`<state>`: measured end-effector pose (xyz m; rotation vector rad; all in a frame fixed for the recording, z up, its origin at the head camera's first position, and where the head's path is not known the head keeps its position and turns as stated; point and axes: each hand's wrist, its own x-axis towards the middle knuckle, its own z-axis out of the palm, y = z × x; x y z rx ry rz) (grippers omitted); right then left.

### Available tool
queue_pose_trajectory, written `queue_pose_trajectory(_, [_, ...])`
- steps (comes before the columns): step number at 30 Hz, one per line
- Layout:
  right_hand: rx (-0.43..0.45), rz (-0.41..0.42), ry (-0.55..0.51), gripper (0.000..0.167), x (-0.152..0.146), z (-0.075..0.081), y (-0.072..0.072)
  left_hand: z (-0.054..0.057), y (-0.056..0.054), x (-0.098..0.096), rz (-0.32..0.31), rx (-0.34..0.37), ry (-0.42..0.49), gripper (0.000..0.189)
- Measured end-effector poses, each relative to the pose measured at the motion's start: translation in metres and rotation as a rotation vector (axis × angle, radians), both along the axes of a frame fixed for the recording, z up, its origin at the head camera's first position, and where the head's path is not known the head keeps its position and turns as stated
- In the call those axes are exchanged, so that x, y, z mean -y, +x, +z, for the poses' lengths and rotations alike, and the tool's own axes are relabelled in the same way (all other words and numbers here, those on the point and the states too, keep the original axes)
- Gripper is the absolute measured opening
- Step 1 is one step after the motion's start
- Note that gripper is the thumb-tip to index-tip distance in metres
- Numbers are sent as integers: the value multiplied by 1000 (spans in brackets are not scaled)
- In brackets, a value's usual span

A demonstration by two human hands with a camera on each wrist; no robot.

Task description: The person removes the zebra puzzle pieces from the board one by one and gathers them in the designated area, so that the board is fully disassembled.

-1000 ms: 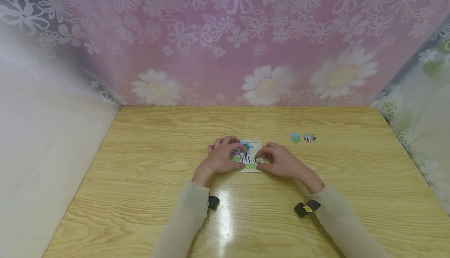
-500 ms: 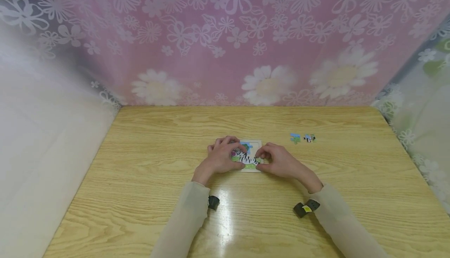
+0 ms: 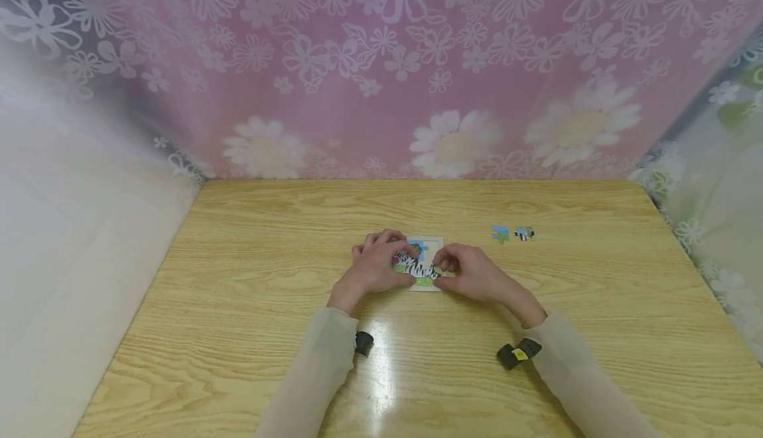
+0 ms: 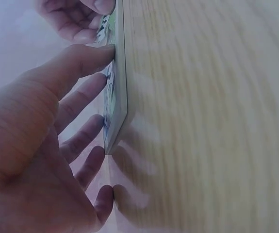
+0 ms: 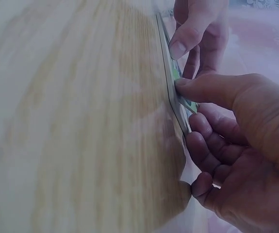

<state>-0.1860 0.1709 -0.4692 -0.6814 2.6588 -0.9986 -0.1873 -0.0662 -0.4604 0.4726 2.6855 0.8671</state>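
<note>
A small zebra jigsaw puzzle (image 3: 420, 270) lies in its pale tray (image 3: 439, 244) on the table. My left hand (image 3: 374, 269) arches over the tray's left side, thumb and fingertips resting on the puzzle. In the left wrist view that hand's fingers (image 4: 83, 99) are spread along the board edge. At the right side, my right hand (image 3: 479, 275) pinches a green puzzle piece (image 5: 191, 105) between thumb and forefinger. The right wrist view shows this piece tilted up from the tray's edge. Part of the picture is hidden under my left hand; a bare tray patch shows at upper right.
Two loose puzzle pieces lie beyond my right hand: a blue-green piece (image 3: 501, 234) and a striped piece (image 3: 525, 233). The wood-grain table (image 3: 250, 266) meets a pink flowered curtain (image 3: 363, 93) at the back. Pale sheets hang at both sides.
My right hand has shifted very slightly, and the green piece in its fingers now reaches a little past the tray's right edge. My left hand stays nearly still.
</note>
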Motion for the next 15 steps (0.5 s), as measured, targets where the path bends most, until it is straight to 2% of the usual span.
queue_pose_trajectory(7, [7, 4, -29, 23, -1, -1, 0, 0, 0, 0, 2, 7, 9, 32])
queue_pose_trajectory(15, [33, 17, -162, 15, -6, 1, 2, -2, -1, 1, -1, -2, 0, 31])
